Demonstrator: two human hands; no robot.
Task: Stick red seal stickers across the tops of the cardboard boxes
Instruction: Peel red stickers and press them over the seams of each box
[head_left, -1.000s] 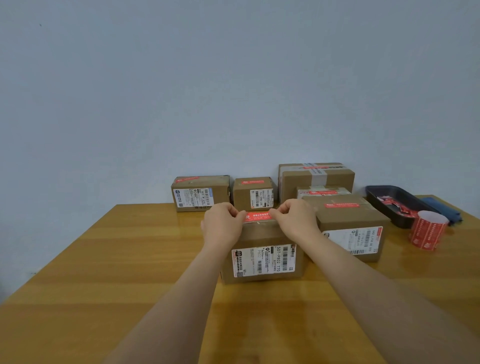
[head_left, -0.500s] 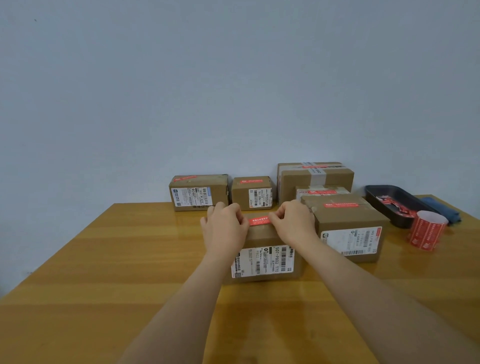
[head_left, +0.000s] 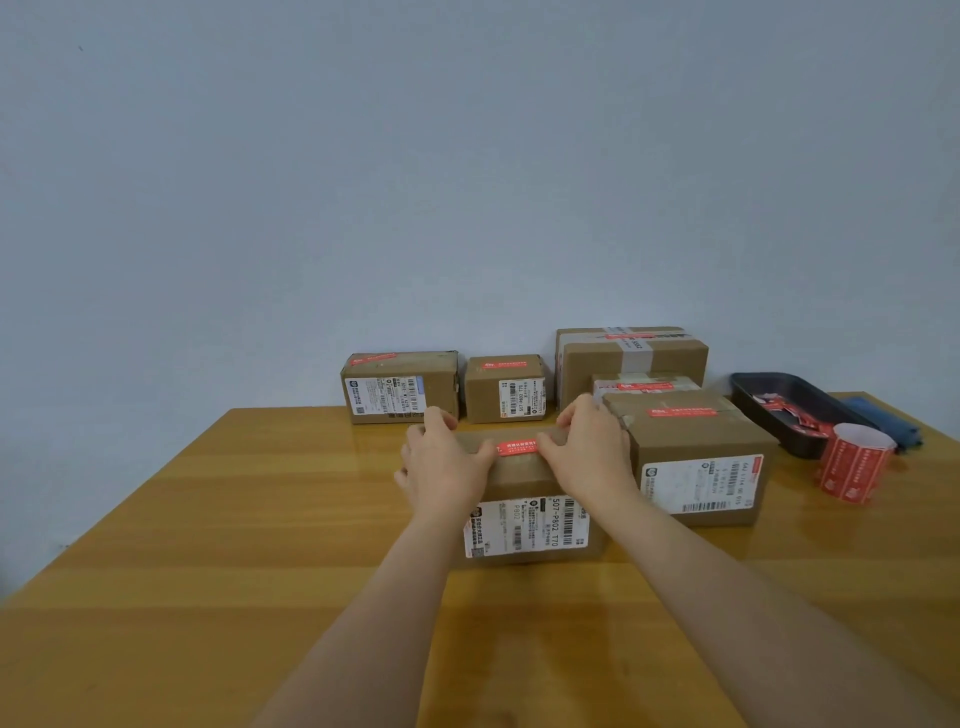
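The red seal sticker (head_left: 515, 447) was a narrow strip with small white print, lying flat across the top of the nearest cardboard box (head_left: 524, 499), which sat near the middle of the wooden table (head_left: 208, 545) and bore a white barcode label on its near face. The left hand (head_left: 441, 465) and right hand (head_left: 589, 449) lay on the box top, one at each end of the strip, thumbs pressed on its ends and fingers curled over the far edge; neither was clenched around anything. Six boxes showed in all: the near one, a larger box (head_left: 696, 462) just to its right, and four by the wall (head_left: 467, 156), each carrying one red strip on top. One roll of red stickers (head_left: 852, 462) stood upright at the right, beside a single dark tray (head_left: 779, 410) holding red scraps, with one blue cloth (head_left: 883, 421) behind them.
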